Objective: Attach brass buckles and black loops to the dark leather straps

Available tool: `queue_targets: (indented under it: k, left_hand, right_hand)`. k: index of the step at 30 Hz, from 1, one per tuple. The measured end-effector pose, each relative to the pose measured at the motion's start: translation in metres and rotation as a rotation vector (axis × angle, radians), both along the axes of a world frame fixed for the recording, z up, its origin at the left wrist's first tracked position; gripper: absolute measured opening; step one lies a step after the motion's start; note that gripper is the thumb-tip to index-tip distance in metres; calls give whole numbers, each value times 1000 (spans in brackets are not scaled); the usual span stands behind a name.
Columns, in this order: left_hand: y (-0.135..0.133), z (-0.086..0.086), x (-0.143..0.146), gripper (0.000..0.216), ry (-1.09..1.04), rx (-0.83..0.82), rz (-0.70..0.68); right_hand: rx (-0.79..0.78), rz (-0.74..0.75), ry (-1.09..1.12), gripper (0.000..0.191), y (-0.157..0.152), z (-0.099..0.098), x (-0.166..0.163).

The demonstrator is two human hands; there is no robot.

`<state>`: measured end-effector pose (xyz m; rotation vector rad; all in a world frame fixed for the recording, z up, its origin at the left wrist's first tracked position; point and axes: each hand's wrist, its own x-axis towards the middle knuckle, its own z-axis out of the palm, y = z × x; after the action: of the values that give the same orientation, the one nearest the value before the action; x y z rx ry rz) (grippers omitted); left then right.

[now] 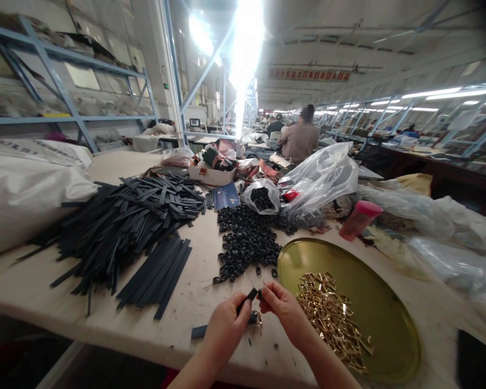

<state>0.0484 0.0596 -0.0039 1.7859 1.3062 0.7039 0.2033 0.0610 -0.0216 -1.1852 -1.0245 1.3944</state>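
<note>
Close to the table's front edge, my left hand (pixel 227 324) is closed round a dark strap (pixel 199 332), whose one end sticks out past my thumb and whose other end shows left of the hand. A gold buckle (pixel 258 317) hangs on the strap just below my fingers. My right hand (pixel 285 310) pinches a small black loop (pixel 260 295) beside the strap's upper end; whether the two touch I cannot tell. Beyond my hands lies a heap of black loops (pixel 247 246). To the right, a gold oval tray (pixel 372 281) holds many gold buckles (pixel 328 308).
A large pile of black strips (pixel 125 221) covers the left, with a neater row of strips (pixel 156 278) before it. A white sack (pixel 32 189), a plastic bag (pixel 328 173), a pink-lidded jar (pixel 358 220) and a blue booklet (pixel 225 195) stand around. A person (pixel 302 135) sits further back.
</note>
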Motion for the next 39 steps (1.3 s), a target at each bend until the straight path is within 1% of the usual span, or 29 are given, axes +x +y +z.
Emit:
queue_targets:
  k: [3, 7, 9, 13, 15, 17, 18, 19, 21, 23, 26, 29, 30, 32, 34, 37, 39]
  left_hand:
    - [-4, 0, -1, 29, -15, -61, -7]
    - [-6, -1, -2, 30, -69, -117, 43]
    - [-5, -2, -4, 30, -59, -139, 12]
    - [0, 0, -8, 28, -9, -202, -98]
    - [0, 2, -9, 28, -17, -234, -110]
    - [-2, 4, -9, 21, -78, -250, -98]
    - [-5, 5, -9, 16, -118, -259, -95]
    - [-8, 7, -10, 18, -155, -267, -97]
    - [-14, 9, -11, 29, -215, -271, -113]
    - [-20, 10, -13, 28, -265, -279, -121]
    - [-26, 12, -17, 24, -322, -300, -87]
    - [-33, 14, -22, 19, -266, -321, -60]
    - [-35, 15, -24, 18, -233, -323, -54]
    - [-41, 17, -26, 17, -177, -303, -34]
    - [-46, 20, -28, 15, -115, -259, -8]
    - [-51, 22, -29, 13, -10, -216, 26]
    - [-54, 22, -29, 14, 37, -210, 47]
  right_hand:
    - [30, -39, -35, 28, 0, -2, -1]
    - [43, -48, -82, 28, 0, -3, -6]
    - [39, -48, -96, 29, -1, -5, -10]
    - [10, -43, -81, 30, -5, -8, -15]
    - [-7, -8, -94, 30, -8, -7, -15]
    - [-26, 6, -101, 30, -12, -4, -15]
    - [-40, -7, -92, 30, -13, -2, -16]
    - [-56, -28, -72, 29, -16, 0, -16]
    - [-87, -39, -8, 29, -21, 4, -19]
    - [-102, 5, 64, 29, -28, 8, -24]
    - [-75, 71, 143, 31, -40, 13, -30]
    - [-75, 39, 264, 43, -51, 16, -33]
    - [-95, 23, 298, 43, -54, 17, -33]
    - [-139, 16, 324, 34, -60, 16, -34]
    - [-192, 64, 334, 31, -64, 14, -36]
    - [-299, 172, 416, 38, -70, 10, -39]
    - [-342, 210, 484, 39, -73, 9, -40]
